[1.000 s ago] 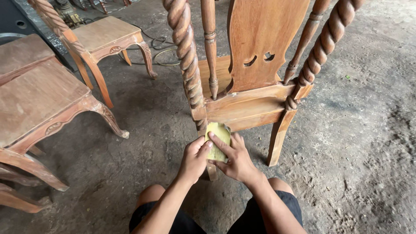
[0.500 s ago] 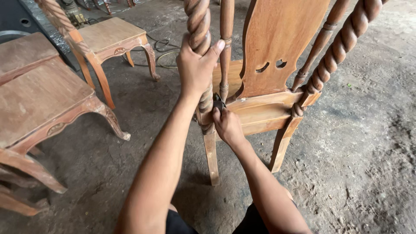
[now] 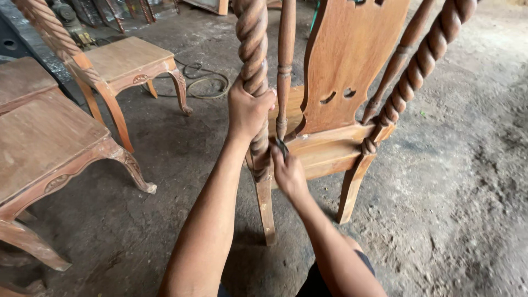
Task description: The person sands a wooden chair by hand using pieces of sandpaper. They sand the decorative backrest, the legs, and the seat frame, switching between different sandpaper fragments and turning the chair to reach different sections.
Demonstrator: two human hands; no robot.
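Left hand (image 3: 248, 110) still clenched on twisted post (image 3: 254, 66), lower than before | right hand (image 3: 288, 171) pinching small dark piece, frame centre

I read this as a furniture-making workshop, rough and working. The floor (image 3: 462, 181) is bare, dusty concrete, stained and gritty. Unfinished wood everywhere: in front of me a raw, unvarnished chair (image 3: 341, 82) with rope-twist posts and a carved back splat, no seat cushion. To my left stand more bare wooden seat frames (image 3: 49, 143) with curved carved legs, and another one (image 3: 126, 60) farther back, all the same pale unstained timber. A coiled cable (image 3: 206, 82) lies on the floor behind them. Dark machinery or metal clutter (image 3: 66, 16) sits along the far edge; I cannot tell what it is.
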